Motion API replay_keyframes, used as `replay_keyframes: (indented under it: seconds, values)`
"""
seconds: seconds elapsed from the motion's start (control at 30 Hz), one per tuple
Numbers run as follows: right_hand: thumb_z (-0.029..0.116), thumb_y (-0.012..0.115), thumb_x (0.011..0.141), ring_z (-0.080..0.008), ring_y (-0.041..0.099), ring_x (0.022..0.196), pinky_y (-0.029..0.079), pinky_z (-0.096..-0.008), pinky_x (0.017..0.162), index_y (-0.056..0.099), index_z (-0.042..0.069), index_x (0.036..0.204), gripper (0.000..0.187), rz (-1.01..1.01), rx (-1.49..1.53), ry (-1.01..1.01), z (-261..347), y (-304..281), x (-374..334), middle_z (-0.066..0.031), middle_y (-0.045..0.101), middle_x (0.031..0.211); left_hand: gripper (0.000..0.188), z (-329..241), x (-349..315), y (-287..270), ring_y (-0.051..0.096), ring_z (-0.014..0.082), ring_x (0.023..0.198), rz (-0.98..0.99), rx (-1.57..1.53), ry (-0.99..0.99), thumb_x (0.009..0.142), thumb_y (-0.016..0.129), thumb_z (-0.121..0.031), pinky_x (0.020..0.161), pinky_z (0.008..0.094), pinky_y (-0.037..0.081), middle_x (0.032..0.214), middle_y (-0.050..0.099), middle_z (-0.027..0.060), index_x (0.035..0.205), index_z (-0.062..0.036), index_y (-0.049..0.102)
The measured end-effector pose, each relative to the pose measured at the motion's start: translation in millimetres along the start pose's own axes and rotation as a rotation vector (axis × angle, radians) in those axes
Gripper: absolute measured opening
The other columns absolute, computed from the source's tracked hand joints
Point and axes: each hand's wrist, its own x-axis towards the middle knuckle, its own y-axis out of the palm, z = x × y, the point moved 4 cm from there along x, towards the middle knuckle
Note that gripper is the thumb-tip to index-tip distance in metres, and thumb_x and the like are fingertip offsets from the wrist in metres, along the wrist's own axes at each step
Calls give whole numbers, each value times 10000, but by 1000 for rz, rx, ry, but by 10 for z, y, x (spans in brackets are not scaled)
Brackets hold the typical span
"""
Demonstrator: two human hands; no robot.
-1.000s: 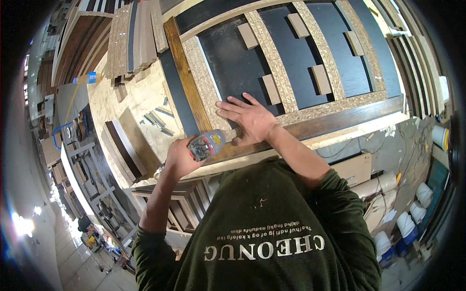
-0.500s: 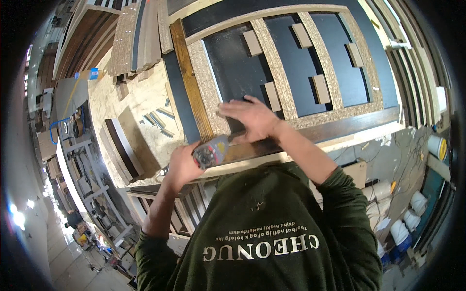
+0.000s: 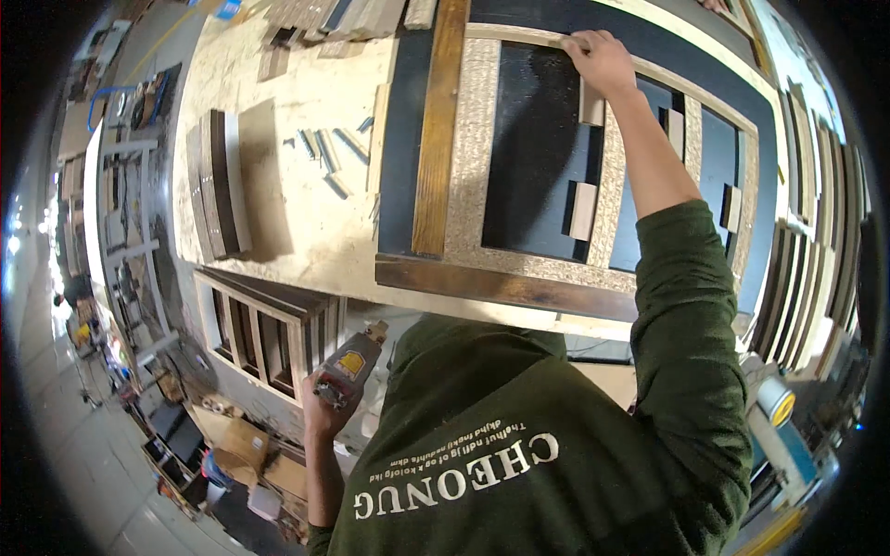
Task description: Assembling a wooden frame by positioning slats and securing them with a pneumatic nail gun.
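My left hand point(image 3: 318, 414) grips a grey nail gun point(image 3: 350, 364) with a yellow label, held low beside my body, off the bench's near edge. Across the bench, my right hand point(image 3: 604, 63) has its fingers curled onto the far strip of a chipboard frame point(image 3: 475, 153). That frame lies on a black panel point(image 3: 524, 139), and small wooden blocks point(image 3: 582, 211) sit against its cross strips. A brown-stained strip point(image 3: 433, 157) runs along its left side. Another dark brown strip point(image 3: 501, 283) lies along the near side.
On the pale workbench point(image 3: 315, 227) lie several metal fastener strips point(image 3: 323, 153) and a stack of boards point(image 3: 211, 185). More cut strips point(image 3: 352, 17) lie at the far side. A slatted wooden frame point(image 3: 255, 338) stands below the near edge; long boards point(image 3: 802, 250) line the right.
My left hand has drawn the nail gun back from the frame's near left corner, down toward me. The right hand has reached away to the far strip. My view has shifted.
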Motion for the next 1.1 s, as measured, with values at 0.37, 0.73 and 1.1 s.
replay_keyframes:
  seconds: [0.37,0.73,1.1]
  values:
    - [608,546,806,-299,508,1181,359,-450,1039,604,180,1209,590,-17,-175,129,213,-239,-257,-107,569,1222,272,-290,-16,63,609,104,778,-19,-241,-87,702,725,-65,705,273,495,852,680,62,953,17,659]
    - [592,467,880,-278,351,1350,213,-506,1120,441,185,1381,647,-152,-158,59,-845,-409,-646,-101,453,1402,513,-71,413,374,614,128,705,71,-251,-23,609,750,-91,662,276,501,787,661,120,1084,44,608]
    - [483,593,777,-290,223,1411,160,-519,1150,377,159,1419,751,40,-167,208,-768,-604,-781,-83,342,1486,312,-395,64,646,567,96,621,52,-12,29,655,803,-184,562,268,460,714,618,8,861,-42,617]
